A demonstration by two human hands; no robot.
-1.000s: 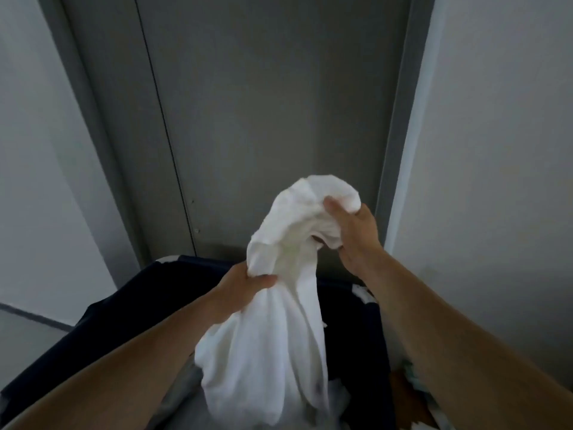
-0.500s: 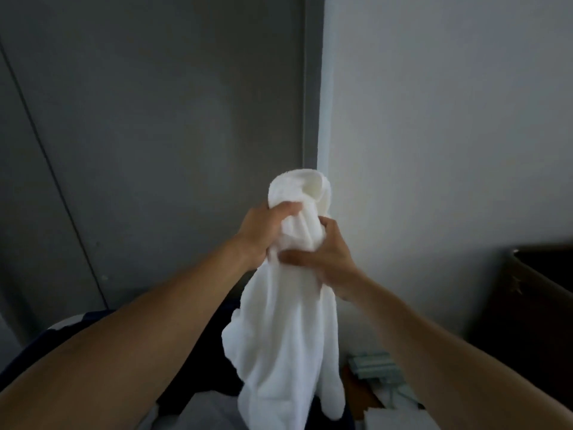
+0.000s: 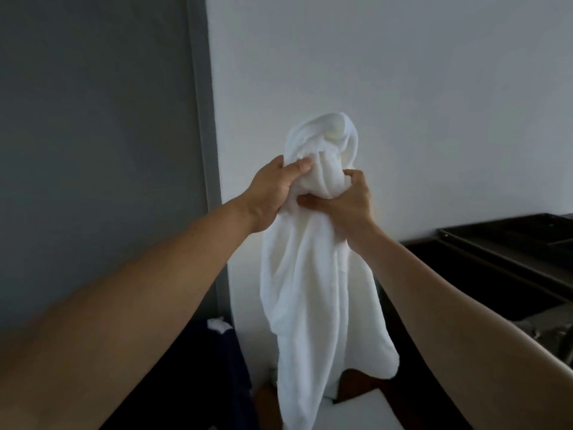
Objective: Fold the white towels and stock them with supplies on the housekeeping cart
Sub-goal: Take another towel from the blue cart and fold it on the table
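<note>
- The grey door (image 3: pixel 93 150) fills the far left, and nothing touches it.
- Low at the near left sits a dark navy bag (image 3: pixel 231 364) with a scrap of white cloth at its rim. It is probably the linen holder.
- The left hand (image 3: pixel 273 193) is raised out in front, its fingers curled into the bunched top of the cloth. Holding it this high probably lets the length drop free of the floor.
- The white towel (image 3: pixel 310 290) is in the air, resting on no surface. A crumpled loop stands above both fists, and the rest hangs in loose folds before the white wall (image 3: pixel 418 88). It is not yet folded.
- The right hand (image 3: pixel 344 206) touches the left one and is clenched round the same gathered neck, thumb laid across the front. Fists this close suggest a carrying grip. To fold, they would need to part along an edge.
- The dark cart (image 3: pixel 511 246) stands at the far right, well apart from the towel. It is likely where the folded stack belongs.
</note>
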